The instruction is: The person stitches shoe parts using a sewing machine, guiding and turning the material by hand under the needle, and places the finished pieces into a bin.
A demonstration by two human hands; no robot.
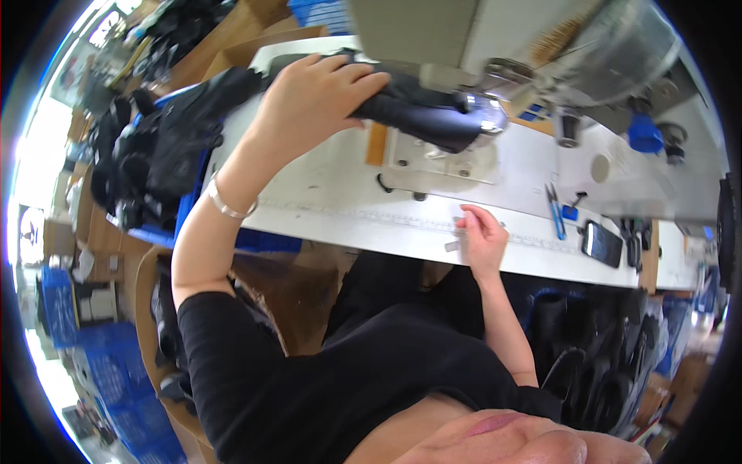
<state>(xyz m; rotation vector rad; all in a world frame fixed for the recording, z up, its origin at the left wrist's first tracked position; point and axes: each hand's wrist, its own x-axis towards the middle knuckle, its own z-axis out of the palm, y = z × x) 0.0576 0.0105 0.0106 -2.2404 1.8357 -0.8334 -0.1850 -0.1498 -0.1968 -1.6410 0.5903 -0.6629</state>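
My left hand (313,97) lies over a black leather-like piece (421,120), its fingers bent round the top and the thumb along the near side. The piece is long and folded, with a shiny end under the metal head (488,114) of a sewing machine. My right hand (485,241) hovers over the front edge of the white table (309,197), apart from the black piece. Its fingers are curled in toward the thumb; anything between them is too small to make out. A small grey tab (452,247) shows beside these fingers.
A ruler strip (402,220) runs along the table's front. Blue-handled snips (556,213) and a black phone-like object (602,243) lie at the right. A blue crate (185,205) heaped with black pieces (166,147) stands left. A cardboard box (151,286) is beside me.
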